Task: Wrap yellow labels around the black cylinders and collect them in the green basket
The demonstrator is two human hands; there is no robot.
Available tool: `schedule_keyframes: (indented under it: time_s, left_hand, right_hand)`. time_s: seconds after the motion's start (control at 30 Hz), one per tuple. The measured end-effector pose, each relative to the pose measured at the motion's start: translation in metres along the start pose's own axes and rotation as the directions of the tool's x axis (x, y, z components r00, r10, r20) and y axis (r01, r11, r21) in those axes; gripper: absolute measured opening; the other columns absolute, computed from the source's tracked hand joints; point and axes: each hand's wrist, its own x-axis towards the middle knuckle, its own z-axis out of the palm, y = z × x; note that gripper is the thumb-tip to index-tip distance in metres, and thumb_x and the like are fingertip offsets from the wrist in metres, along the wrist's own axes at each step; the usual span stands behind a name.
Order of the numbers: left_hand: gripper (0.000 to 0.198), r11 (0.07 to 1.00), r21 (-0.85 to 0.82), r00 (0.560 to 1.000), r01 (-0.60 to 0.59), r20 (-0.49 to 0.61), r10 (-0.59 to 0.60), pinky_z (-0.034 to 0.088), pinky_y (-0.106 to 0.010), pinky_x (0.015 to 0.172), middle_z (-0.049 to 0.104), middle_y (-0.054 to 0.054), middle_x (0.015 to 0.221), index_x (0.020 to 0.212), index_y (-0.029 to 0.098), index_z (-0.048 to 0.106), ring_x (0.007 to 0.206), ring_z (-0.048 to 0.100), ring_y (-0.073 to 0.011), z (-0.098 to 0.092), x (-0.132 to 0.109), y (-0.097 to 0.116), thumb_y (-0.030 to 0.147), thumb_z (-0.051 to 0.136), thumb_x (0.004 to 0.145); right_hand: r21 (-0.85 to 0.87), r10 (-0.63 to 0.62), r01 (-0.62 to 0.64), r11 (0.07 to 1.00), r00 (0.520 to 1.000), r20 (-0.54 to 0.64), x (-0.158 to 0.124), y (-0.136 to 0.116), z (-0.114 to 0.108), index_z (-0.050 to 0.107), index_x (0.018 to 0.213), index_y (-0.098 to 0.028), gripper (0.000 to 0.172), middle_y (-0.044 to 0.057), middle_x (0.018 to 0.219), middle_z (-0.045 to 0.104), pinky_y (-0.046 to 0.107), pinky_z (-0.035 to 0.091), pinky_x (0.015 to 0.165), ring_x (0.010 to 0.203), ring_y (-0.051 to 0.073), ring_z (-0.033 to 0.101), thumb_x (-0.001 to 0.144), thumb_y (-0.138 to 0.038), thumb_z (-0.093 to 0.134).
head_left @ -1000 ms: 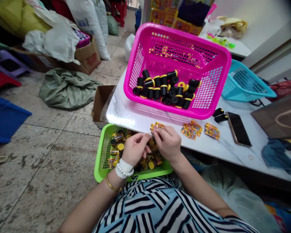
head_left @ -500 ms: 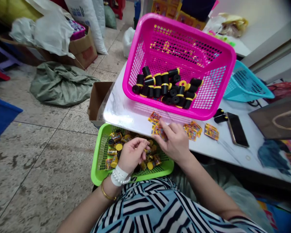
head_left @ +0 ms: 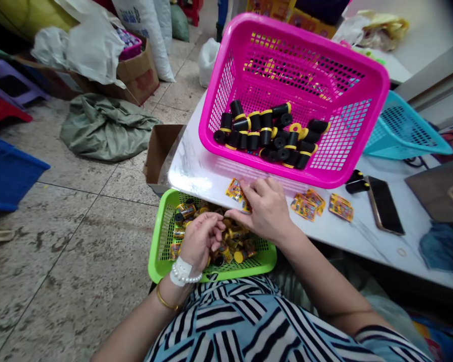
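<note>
My left hand (head_left: 201, 240) hangs curled over a green plastic basket (head_left: 160, 251) filled with black and yellow cylinders wrapped in printed labels (head_left: 230, 236). Its fingers hide whatever they may hold. My right hand (head_left: 266, 208) rests on the edge of a white marble-patterned table (head_left: 191, 166), with a small printed label (head_left: 246, 206) partly under its fingers. Another label (head_left: 234, 190) lies just left of it. Further right are more labels (head_left: 304, 206). A pink plastic basket (head_left: 249, 168) holds several black cylinders with yellow rings (head_left: 266, 136).
Two black cylinders (head_left: 357, 182) and a phone (head_left: 385, 205) lie on the table beside a blue plastic basket (head_left: 403, 131). A cardboard box (head_left: 162, 153) stands at the table's corner. Sacks, stools and a folded green sack (head_left: 105, 128) cover the tiled floor at left.
My right hand has moved left along the table edge, closer to my left hand. The view has shifted slightly, and the labels on the table appear further right.
</note>
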Motion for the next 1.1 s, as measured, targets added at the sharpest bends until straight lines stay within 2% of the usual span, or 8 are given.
schedule_keyframes:
  time_s: [0.13, 0.27, 0.37, 0.57, 0.7, 0.9, 1.0, 1.1]
  left_hand:
    - [0.031, 0.999, 0.026, 1.000, -0.019, -0.008, 0.019, 0.033, -0.015, 0.036, 0.061, -0.001, 0.070, 0.084, 0.013, 0.064, 0.050, 0.049, -0.0065, 0.001, 0.000, 0.003, 0.040, 0.073, 0.073]
    - [0.037, 0.999, 0.033, 0.999, -0.029, 0.022, 0.028, 0.034, -0.015, 0.038, 0.063, -0.002, 0.071, 0.085, 0.012, 0.064, 0.052, 0.050, -0.0064, 0.005, 0.001, 0.000, 0.046, 0.074, 0.073]
    - [0.040, 0.998, 0.049, 0.999, -0.040, 0.039, 0.038, 0.034, -0.015, 0.038, 0.064, -0.002, 0.073, 0.082, 0.013, 0.063, 0.051, 0.050, -0.0059, 0.010, 0.007, -0.002, 0.048, 0.078, 0.069]
    - [0.038, 0.990, 0.095, 0.994, -0.108, 0.016, 0.107, 0.031, -0.014, 0.036, 0.061, 0.001, 0.060, 0.072, 0.013, 0.060, 0.046, 0.047, -0.0048, 0.011, 0.022, -0.007, 0.042, 0.084, 0.062]
    - [0.039, 0.987, 0.061, 0.989, -0.146, -0.002, 0.146, 0.032, -0.014, 0.036, 0.064, -0.001, 0.066, 0.075, 0.013, 0.063, 0.046, 0.048, -0.0046, 0.012, 0.023, -0.008, 0.045, 0.083, 0.064]
    - [0.042, 0.994, -0.016, 0.994, -0.111, 0.006, 0.111, 0.028, -0.016, 0.034, 0.055, 0.004, 0.048, 0.072, 0.013, 0.062, 0.036, 0.042, -0.0043, 0.011, 0.015, -0.008, 0.048, 0.082, 0.064]
    - [0.037, 0.991, -0.065, 0.993, -0.115, -0.021, 0.114, 0.031, -0.015, 0.037, 0.063, 0.000, 0.061, 0.079, 0.011, 0.066, 0.043, 0.046, -0.0039, -0.001, 0.007, -0.011, 0.039, 0.084, 0.063]
    - [0.036, 0.988, -0.146, 0.999, -0.052, -0.006, 0.052, 0.035, -0.015, 0.040, 0.066, -0.003, 0.074, 0.081, 0.012, 0.066, 0.052, 0.051, -0.0053, -0.007, 0.004, -0.015, 0.038, 0.084, 0.064]
  right_hand:
    - [0.031, -0.104, 0.103, 0.994, 0.994, 0.018, 0.003, -0.004, -0.002, 0.065, 0.121, -0.015, 0.052, 0.011, 0.087, 0.061, 0.043, 0.035, 0.077, 0.088, 0.029, 0.046, 0.086, -0.053, 0.062]
    - [0.169, -0.068, 0.070, 0.983, 0.998, -0.017, 0.008, 0.006, -0.005, 0.069, 0.113, -0.020, 0.043, 0.008, 0.086, 0.062, 0.040, 0.036, 0.078, 0.086, 0.025, 0.048, 0.084, -0.051, 0.066]
    - [0.172, -0.056, 0.061, 0.983, 0.998, -0.033, 0.015, 0.011, -0.003, 0.071, 0.108, -0.021, 0.034, 0.008, 0.091, 0.065, 0.040, 0.037, 0.081, 0.089, 0.026, 0.049, 0.087, -0.046, 0.065]
    - [0.255, -0.075, 0.067, 0.965, 0.997, 0.023, 0.023, -0.002, 0.000, 0.068, 0.084, -0.018, 0.007, 0.006, 0.084, 0.066, 0.036, 0.038, 0.078, 0.086, 0.023, 0.052, 0.087, -0.024, 0.064]
    - [0.274, -0.076, 0.068, 0.959, 0.997, 0.017, 0.022, -0.008, 0.002, 0.067, 0.083, -0.018, 0.008, 0.006, 0.082, 0.066, 0.036, 0.040, 0.077, 0.083, 0.023, 0.054, 0.088, -0.020, 0.061]
    - [0.472, -0.135, 0.143, 0.870, 0.990, -0.050, 0.006, -0.022, -0.001, 0.069, 0.098, -0.018, 0.024, 0.007, 0.089, 0.071, 0.034, 0.050, 0.080, 0.087, 0.020, 0.063, 0.090, -0.008, 0.049]
    - [0.556, -0.112, 0.131, 0.821, 0.991, -0.067, -0.010, -0.030, -0.003, 0.070, 0.099, -0.021, 0.026, 0.004, 0.088, 0.072, 0.033, 0.053, 0.081, 0.085, 0.017, 0.066, 0.091, -0.008, 0.048]
    - [0.528, -0.087, 0.126, 0.840, 0.991, -0.097, -0.018, -0.033, 0.002, 0.070, 0.099, -0.021, 0.025, 0.005, 0.091, 0.073, 0.033, 0.053, 0.083, 0.086, 0.017, 0.066, 0.092, -0.009, 0.049]
